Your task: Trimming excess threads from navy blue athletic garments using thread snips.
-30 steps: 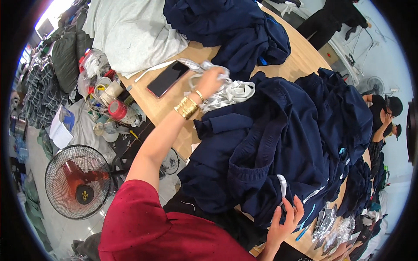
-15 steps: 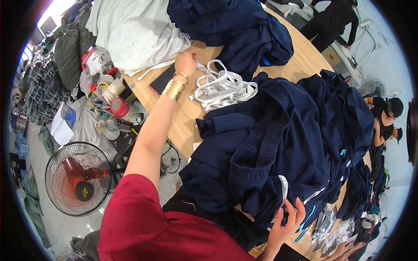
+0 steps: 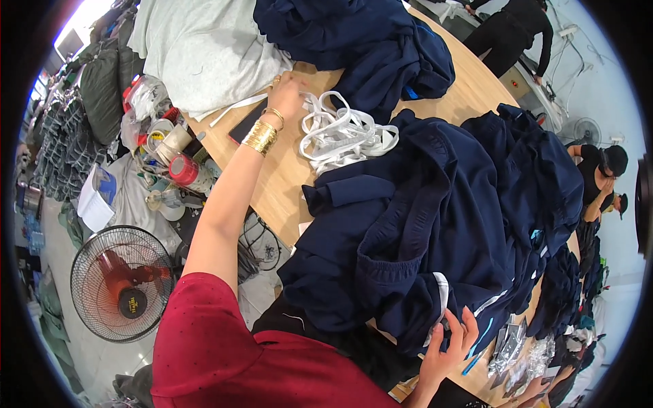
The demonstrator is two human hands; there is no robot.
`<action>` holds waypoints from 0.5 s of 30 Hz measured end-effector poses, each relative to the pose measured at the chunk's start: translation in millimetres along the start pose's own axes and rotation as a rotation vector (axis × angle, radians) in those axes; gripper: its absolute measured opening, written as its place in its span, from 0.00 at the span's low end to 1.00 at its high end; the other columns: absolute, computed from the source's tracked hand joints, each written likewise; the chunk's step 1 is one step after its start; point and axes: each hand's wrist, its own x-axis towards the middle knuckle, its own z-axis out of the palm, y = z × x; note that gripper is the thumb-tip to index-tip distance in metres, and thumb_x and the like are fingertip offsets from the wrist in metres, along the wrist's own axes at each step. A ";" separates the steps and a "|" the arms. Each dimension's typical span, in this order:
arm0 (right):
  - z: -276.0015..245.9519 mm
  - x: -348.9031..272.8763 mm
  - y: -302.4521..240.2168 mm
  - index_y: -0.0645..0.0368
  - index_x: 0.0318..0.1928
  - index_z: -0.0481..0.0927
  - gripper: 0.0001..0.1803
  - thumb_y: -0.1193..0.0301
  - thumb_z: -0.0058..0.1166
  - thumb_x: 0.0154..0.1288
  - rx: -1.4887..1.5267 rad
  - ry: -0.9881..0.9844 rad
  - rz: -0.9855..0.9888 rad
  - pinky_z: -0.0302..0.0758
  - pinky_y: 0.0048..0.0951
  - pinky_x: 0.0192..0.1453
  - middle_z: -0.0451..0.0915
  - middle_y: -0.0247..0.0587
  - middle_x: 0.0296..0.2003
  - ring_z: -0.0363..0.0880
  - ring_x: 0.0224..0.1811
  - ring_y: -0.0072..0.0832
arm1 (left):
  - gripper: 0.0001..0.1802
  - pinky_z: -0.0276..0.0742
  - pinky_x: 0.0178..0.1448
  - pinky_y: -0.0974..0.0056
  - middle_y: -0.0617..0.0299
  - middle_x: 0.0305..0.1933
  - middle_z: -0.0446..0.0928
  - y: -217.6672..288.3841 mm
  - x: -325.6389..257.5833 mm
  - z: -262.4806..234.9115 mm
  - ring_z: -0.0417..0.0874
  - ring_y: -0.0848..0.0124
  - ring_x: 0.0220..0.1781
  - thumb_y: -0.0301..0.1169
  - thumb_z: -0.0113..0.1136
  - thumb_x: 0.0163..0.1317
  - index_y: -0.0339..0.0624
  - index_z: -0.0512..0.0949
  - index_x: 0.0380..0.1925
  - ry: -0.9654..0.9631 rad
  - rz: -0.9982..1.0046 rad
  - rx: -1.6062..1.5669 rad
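My left hand (image 3: pixel 287 96), with gold bracelets at the wrist, reaches over the wooden table. Its fingers are closed on a flat white drawstring, slightly blurred by motion. From there the cord runs into a loose heap of white drawstrings (image 3: pixel 347 136) beside the hand. Navy trousers (image 3: pixel 469 211) lie bunched in front of me, their gathered elastic waistband (image 3: pixel 391 268) facing up. Near a white strip on them rests my right hand (image 3: pixel 443 350), fingers curved and apart, the fingertips touching the cloth.
A dark flat object (image 3: pixel 246 128) lies beside my left wrist. Light grey fabric (image 3: pixel 204 54) and more navy garments (image 3: pixel 340 30) cover the table's far side. To the left are a standing fan (image 3: pixel 122 282) and a cluttered stand of jars. Other people work at the right.
My left hand has shifted slightly left, still by the white drawstrings. My right hand stays on the trousers. The whole view has moved a little.
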 end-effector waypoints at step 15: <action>-1.6 -3.7 -2.2 0.58 0.43 0.79 0.13 0.79 0.55 0.55 0.050 0.014 0.015 0.64 0.33 0.57 0.67 0.44 0.55 0.67 0.57 0.38 | 0.09 0.69 0.54 0.56 0.55 0.44 0.74 20.4 -10.2 3.6 0.74 0.55 0.50 0.28 0.56 0.48 0.53 0.80 0.30 -0.336 -0.047 -0.097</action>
